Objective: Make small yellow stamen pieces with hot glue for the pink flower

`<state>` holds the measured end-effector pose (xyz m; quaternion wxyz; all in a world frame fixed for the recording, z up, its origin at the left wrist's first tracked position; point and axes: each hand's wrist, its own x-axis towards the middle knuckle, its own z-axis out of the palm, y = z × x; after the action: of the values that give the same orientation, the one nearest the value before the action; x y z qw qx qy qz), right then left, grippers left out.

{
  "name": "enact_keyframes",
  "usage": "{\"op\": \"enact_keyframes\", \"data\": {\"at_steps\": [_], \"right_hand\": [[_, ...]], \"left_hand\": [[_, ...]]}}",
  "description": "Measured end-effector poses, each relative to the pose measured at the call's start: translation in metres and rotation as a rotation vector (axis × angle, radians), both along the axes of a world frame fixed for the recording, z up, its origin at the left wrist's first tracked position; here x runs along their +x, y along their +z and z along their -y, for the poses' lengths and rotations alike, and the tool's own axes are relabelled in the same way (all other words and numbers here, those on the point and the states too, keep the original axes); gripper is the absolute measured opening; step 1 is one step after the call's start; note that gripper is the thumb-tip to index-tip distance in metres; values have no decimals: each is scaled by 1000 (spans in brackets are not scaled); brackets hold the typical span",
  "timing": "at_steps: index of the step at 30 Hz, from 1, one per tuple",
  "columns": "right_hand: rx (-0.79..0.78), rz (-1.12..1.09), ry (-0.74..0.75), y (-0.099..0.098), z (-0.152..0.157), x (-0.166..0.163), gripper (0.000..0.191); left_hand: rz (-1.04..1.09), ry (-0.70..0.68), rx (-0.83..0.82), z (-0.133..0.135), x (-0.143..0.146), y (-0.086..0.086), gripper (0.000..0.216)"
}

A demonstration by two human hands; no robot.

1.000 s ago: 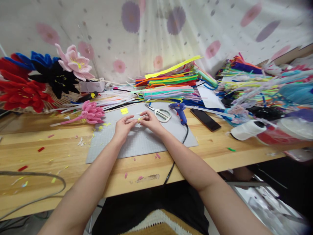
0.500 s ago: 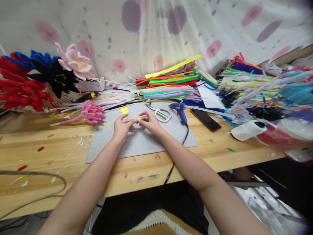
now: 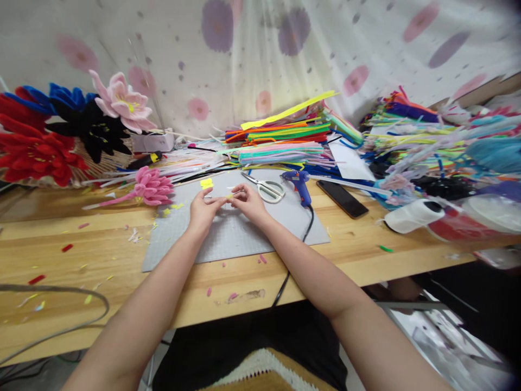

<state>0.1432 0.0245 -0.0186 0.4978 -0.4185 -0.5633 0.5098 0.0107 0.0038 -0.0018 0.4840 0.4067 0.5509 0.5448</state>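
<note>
Both hands meet over a grey cutting mat (image 3: 240, 239) on the wooden table (image 3: 101, 250). My left hand (image 3: 203, 209) and my right hand (image 3: 249, 202) each pinch an end of a thin white stem with a small yellow piece (image 3: 229, 196) between them. The fingers of both hands are closed on it. A yellow scrap (image 3: 207, 183) lies on the mat just beyond my left hand. White-handled scissors (image 3: 264, 187) and a blue glue gun (image 3: 299, 183) lie just past my right hand.
A pink pipe-cleaner flower (image 3: 151, 187) lies left of the mat. Red, blue, black and pink flowers (image 3: 61, 130) stand at far left. Stacks of coloured pipe cleaners (image 3: 285, 138) fill the back and right. A phone (image 3: 342, 198) and a white roll (image 3: 411, 215) lie at right. A grey cable (image 3: 61, 312) loops at front left.
The hands have drawn slightly closer together on the stem. Nothing else has moved.
</note>
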Motion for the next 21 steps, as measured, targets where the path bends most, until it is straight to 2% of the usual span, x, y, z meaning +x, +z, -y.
{"op": "enact_keyframes", "data": {"at_steps": [8,13,21], "right_hand": [[41,68,-32,-2,-2,3,26],[92,75,-96,0,-2,3,31],[11,-9,-37,2,-2,2,33]], "left_hand": [[0,14,13,0,-1,2,70],[3,4,30,0,-1,1,70],[16,38,14,0,1,2,68]]}}
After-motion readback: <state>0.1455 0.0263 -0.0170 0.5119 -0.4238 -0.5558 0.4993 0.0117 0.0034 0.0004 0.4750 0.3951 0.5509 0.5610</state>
